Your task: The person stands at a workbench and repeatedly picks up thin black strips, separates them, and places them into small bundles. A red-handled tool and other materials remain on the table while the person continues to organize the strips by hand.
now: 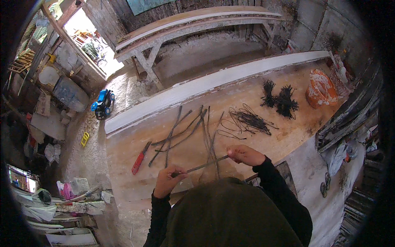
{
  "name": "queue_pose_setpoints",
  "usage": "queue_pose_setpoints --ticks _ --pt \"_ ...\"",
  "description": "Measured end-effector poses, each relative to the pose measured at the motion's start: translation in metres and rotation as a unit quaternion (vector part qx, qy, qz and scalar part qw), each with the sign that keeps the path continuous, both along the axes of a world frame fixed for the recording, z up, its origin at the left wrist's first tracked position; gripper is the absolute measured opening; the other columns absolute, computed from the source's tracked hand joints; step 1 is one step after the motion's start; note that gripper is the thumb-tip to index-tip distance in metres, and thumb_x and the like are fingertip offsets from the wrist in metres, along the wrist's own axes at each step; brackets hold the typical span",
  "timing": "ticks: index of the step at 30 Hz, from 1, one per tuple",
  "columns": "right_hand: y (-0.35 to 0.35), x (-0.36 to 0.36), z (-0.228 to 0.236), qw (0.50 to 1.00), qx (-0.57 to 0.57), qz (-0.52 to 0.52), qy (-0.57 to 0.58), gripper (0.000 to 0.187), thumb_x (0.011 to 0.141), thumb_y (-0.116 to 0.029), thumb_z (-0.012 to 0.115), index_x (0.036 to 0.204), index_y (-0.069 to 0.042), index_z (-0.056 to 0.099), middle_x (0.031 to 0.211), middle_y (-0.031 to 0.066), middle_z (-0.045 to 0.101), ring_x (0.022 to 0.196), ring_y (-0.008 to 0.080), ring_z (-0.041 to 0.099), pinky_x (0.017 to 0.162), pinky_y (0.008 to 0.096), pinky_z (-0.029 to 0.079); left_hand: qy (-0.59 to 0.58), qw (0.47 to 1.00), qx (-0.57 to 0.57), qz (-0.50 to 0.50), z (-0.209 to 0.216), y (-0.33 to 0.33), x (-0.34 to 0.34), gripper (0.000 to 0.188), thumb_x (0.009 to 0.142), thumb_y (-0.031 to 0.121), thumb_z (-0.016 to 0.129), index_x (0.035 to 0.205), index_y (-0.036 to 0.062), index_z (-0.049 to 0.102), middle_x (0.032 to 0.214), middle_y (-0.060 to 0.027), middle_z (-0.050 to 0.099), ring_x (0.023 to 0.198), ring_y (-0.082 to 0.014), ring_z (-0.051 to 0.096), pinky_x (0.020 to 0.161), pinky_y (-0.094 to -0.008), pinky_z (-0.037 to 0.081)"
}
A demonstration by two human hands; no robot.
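Note:
A dark, thin cord (207, 164) is stretched between my hands above the near side of the wooden tabletop (127, 152). My left hand (169, 180) has its fingers closed on one end, and my right hand (246, 155) pinches the other end. Beyond the cord lie several loose dark strands (175, 136), some crossing each other. To their left rests a knife with a red handle (138, 164). A tangled coil of thin black twine (253, 120) lies past my right hand. Two short black bundles of cut strands (285, 101) sit farther right.
An orange bucket (319, 92) smeared with white stands at the table's right end. A long white board (214, 84) runs along the far edge. Behind it is a wooden bench (197, 22). A blue toy truck (103, 103) and a yellow object (85, 139) are left of the table.

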State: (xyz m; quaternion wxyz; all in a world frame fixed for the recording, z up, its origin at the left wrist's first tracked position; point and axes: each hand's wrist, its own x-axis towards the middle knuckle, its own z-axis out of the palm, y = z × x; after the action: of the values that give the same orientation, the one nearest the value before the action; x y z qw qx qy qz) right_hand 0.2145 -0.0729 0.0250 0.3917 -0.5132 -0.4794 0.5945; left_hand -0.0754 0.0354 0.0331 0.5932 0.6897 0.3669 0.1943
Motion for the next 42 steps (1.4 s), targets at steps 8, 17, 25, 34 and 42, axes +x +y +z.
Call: queue_pose_setpoints --ticks 8,17,25,34,42 --pt "-0.022 0.03 0.014 0.961 0.057 -0.132 0.234 0.022 0.086 -0.026 0.051 0.083 -0.005 0.054 0.063 -0.0011 0.05 0.055 0.008 0.046 0.057 0.0231 0.039 -0.029 0.997 -0.054 0.052 -0.013 -0.008 0.011 0.012 0.077 0.01 0.061 0.086 0.0015 0.061 0.076 -0.0028 0.061 0.068 -0.0085 0.055 0.06 -0.0211 0.042" --pt "-0.026 0.041 0.036 0.858 0.226 -0.282 0.364 0.021 0.085 -0.018 0.053 0.099 -0.003 0.052 0.065 0.0024 0.055 0.056 0.0121 0.053 0.066 0.029 0.045 -0.01 0.999 -0.043 0.009 -0.038 -0.013 0.024 0.011 0.078 0.005 0.058 0.086 -0.0016 0.06 0.075 -0.006 0.063 0.075 -0.0109 0.059 0.066 -0.0235 0.046" --pt "0.003 -0.007 0.012 0.866 0.152 -0.26 0.399 0.018 0.083 -0.016 0.055 0.099 -0.007 0.05 0.083 0.0047 0.059 0.067 0.0141 0.056 0.07 0.0288 0.044 0.004 0.998 -0.027 0.064 -0.071 -0.006 0.047 0.014 0.079 0.013 0.06 0.086 0.0017 0.059 0.078 -0.0047 0.061 0.07 -0.0115 0.056 0.062 -0.0247 0.044" --pt "0.019 -0.068 -0.042 0.951 -0.005 -0.172 0.255 0.014 0.078 -0.015 0.062 0.086 -0.004 0.056 0.082 0.0014 0.058 0.078 0.0088 0.053 0.074 0.0234 0.041 -0.167 0.919 -0.332 0.128 -0.032 -0.029 0.076 0.023 0.081 0.014 0.056 0.097 -0.002 0.059 0.081 -0.0055 0.058 0.072 -0.0135 0.053 0.062 -0.0229 0.04" --pt "0.006 -0.075 -0.041 0.956 0.042 -0.239 0.163 0.015 0.078 -0.011 0.062 0.088 -0.002 0.056 0.08 0.0018 0.058 0.076 0.008 0.054 0.068 0.0216 0.043 -0.135 0.944 -0.288 0.092 -0.026 -0.038 0.076 0.023 0.08 0.014 0.058 0.098 -0.0004 0.06 0.08 -0.0032 0.059 0.068 -0.0092 0.051 0.059 -0.0195 0.038"
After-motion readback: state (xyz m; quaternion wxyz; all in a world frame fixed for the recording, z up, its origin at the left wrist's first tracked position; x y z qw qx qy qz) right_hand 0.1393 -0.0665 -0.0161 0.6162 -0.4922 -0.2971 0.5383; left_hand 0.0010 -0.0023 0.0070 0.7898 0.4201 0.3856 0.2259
